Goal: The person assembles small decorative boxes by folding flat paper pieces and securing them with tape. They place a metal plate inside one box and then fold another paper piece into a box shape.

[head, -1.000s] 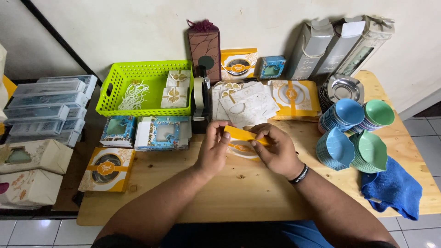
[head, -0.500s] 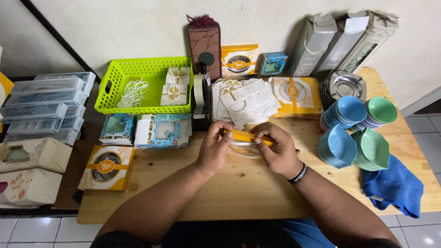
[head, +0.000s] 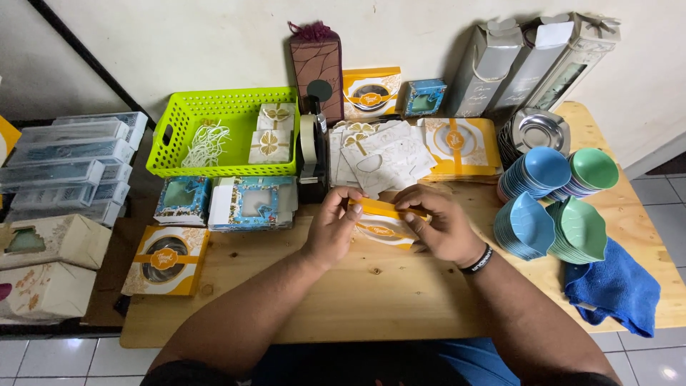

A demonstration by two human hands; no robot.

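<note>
Both hands hold a small yellow and white gift box [head: 382, 223] just above the wooden table [head: 371, 293]. My left hand [head: 334, 227] grips its left end, fingers curled over the top edge. My right hand [head: 437, 225], with a black wristband, presses on its right end and top flap. The box lies tilted toward me, its round orange label showing.
A lime green basket [head: 223, 132] with small cards and string sits at the back left, a tape dispenser [head: 312, 150] beside it. Flat box blanks [head: 382, 151] lie behind the hands. Stacks of blue and green dishes [head: 554, 207] and a blue cloth [head: 614, 286] are on the right. Finished boxes lie left.
The box has tipped flatter and lower toward the table. My right fingers have shifted along its top edge; my left hand stays at the left end.
</note>
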